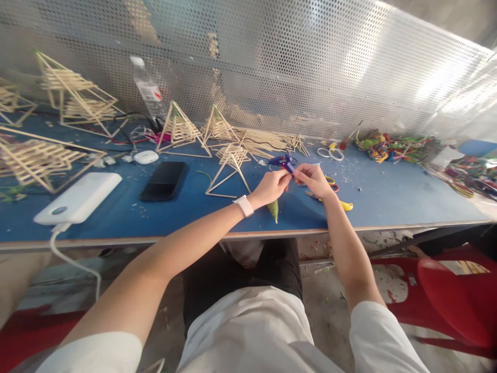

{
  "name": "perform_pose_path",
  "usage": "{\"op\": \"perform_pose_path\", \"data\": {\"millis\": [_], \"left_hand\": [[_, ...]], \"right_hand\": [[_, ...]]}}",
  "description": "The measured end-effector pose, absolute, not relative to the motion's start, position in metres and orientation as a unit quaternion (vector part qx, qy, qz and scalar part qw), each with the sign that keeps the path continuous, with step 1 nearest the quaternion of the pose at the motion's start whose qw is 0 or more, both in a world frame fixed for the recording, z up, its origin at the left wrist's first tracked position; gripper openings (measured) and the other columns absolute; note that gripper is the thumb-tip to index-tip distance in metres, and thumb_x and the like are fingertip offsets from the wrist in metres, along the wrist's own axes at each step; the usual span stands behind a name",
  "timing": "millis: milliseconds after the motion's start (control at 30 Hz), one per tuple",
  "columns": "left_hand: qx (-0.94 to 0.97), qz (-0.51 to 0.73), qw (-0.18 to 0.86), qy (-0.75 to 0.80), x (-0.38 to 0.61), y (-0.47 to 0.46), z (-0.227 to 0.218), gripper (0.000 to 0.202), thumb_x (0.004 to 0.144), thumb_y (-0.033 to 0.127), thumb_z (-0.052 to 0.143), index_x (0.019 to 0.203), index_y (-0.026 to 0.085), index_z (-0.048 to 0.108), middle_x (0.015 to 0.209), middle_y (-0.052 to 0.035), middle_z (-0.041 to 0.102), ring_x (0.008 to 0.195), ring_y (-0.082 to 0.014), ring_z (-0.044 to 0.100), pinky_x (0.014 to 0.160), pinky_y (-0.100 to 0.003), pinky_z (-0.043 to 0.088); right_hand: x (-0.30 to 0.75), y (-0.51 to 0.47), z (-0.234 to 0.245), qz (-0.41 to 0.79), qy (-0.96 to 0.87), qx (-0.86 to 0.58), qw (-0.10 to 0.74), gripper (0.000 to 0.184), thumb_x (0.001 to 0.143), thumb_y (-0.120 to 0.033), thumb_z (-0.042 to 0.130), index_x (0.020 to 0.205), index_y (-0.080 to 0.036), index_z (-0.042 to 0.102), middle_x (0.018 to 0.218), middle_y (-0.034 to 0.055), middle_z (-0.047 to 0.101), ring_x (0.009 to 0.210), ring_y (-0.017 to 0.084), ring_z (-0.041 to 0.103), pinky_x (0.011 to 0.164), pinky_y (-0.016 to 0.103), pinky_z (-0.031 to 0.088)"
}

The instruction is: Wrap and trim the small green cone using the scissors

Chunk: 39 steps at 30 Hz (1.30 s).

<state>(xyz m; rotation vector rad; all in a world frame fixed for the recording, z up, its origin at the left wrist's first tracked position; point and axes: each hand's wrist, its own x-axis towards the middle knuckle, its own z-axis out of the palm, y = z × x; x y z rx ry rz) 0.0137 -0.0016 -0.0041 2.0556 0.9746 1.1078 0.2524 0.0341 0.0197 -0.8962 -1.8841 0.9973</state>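
Note:
My left hand [272,186] and my right hand [312,178] meet over the blue table [388,197], fingers pinched together on something small that I cannot make out. A watch with a white strap sits on my left wrist. Just behind the fingertips lies a blue glue gun [282,161]. A green cone-shaped piece [274,210] lies under my left hand near the table's front edge. Yellow-handled scissors [337,199] lie by my right wrist. A small stick pyramid [229,168] stands left of my hands.
More stick pyramids [182,129] and loose sticks line the back by a perforated metal wall. A black phone [163,180], a white power bank [79,198] with cable, tape rings [330,153] and colourful scraps [392,145] lie about. A red chair [454,300] stands at right.

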Motion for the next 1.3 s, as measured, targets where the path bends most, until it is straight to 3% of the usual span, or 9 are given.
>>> {"op": "perform_pose_path", "data": {"millis": [267, 467, 700, 867, 1000, 1167, 1300], "left_hand": [[0.749, 0.453, 0.342, 0.342, 0.013, 0.011, -0.013, 0.029, 0.117, 0.037, 0.058, 0.109, 0.017, 0.077, 0.089, -0.0055, 0.081, 0.073, -0.018, 0.076, 0.074, -0.03, 0.059], [0.745, 0.484, 0.336, 0.313, 0.013, 0.021, -0.021, 0.035, 0.114, 0.044, 0.07, 0.118, 0.015, 0.087, 0.128, -0.0164, 0.084, 0.088, -0.021, 0.081, 0.076, -0.033, 0.068], [0.785, 0.441, 0.334, 0.279, 0.011, 0.026, -0.021, 0.04, 0.116, 0.047, 0.068, 0.122, 0.016, 0.092, 0.115, -0.0137, 0.091, 0.097, -0.0248, 0.081, 0.095, -0.038, 0.065], [0.796, 0.42, 0.336, 0.275, 0.011, 0.026, -0.021, 0.044, 0.116, 0.052, 0.068, 0.122, 0.015, 0.092, 0.119, -0.0142, 0.092, 0.105, -0.0274, 0.082, 0.094, -0.038, 0.061], [0.805, 0.402, 0.337, 0.277, 0.01, 0.024, -0.02, 0.048, 0.116, 0.056, 0.067, 0.115, 0.015, 0.092, 0.104, -0.0116, 0.09, 0.086, -0.0221, 0.074, 0.081, -0.034, 0.052], [0.814, 0.377, 0.341, 0.281, 0.009, 0.021, -0.016, 0.05, 0.116, 0.057, 0.067, 0.105, 0.015, 0.092, 0.078, -0.0038, 0.076, 0.067, -0.0148, 0.053, 0.07, -0.032, 0.035], [0.82, 0.364, 0.349, 0.27, 0.01, 0.017, -0.01, 0.046, 0.116, 0.054, 0.066, 0.109, 0.016, 0.091, 0.088, -0.0053, 0.08, 0.074, -0.0164, 0.059, 0.076, -0.032, 0.04]], "right_hand": [[0.25, 0.037, 0.016, 0.414, -0.721, -0.349, 0.432, 0.063, 0.101, -0.089, 0.077, 0.096, -0.026, 0.071, 0.084, 0.0009, 0.069, 0.071, 0.016, 0.056, 0.064, 0.031, 0.045], [0.251, 0.04, 0.013, 0.426, -0.71, -0.347, 0.439, 0.062, 0.099, -0.09, 0.077, 0.099, -0.028, 0.073, 0.087, -0.0002, 0.061, 0.074, 0.018, 0.049, 0.068, 0.033, 0.046], [0.249, 0.041, 0.013, 0.455, -0.699, -0.353, 0.424, 0.063, 0.097, -0.092, 0.078, 0.102, -0.029, 0.077, 0.093, 0.0011, 0.065, 0.082, 0.019, 0.057, 0.077, 0.034, 0.055], [0.247, 0.04, 0.011, 0.485, -0.685, -0.341, 0.424, 0.063, 0.097, -0.091, 0.078, 0.103, -0.028, 0.078, 0.092, 0.0017, 0.068, 0.081, 0.019, 0.06, 0.077, 0.033, 0.055], [0.243, 0.038, 0.011, 0.497, -0.678, -0.331, 0.428, 0.061, 0.098, -0.088, 0.081, 0.101, -0.026, 0.077, 0.093, 0.002, 0.068, 0.078, 0.018, 0.058, 0.073, 0.033, 0.054], [0.237, 0.034, 0.013, 0.504, -0.672, -0.319, 0.437, 0.062, 0.097, -0.087, 0.082, 0.098, -0.025, 0.075, 0.095, 0.0025, 0.069, 0.077, 0.017, 0.057, 0.069, 0.032, 0.055], [0.235, 0.035, 0.011, 0.506, -0.672, -0.312, 0.441, 0.06, 0.097, -0.085, 0.085, 0.098, -0.025, 0.075, 0.091, 0.0015, 0.068, 0.072, 0.015, 0.055, 0.059, 0.029, 0.051]]}}
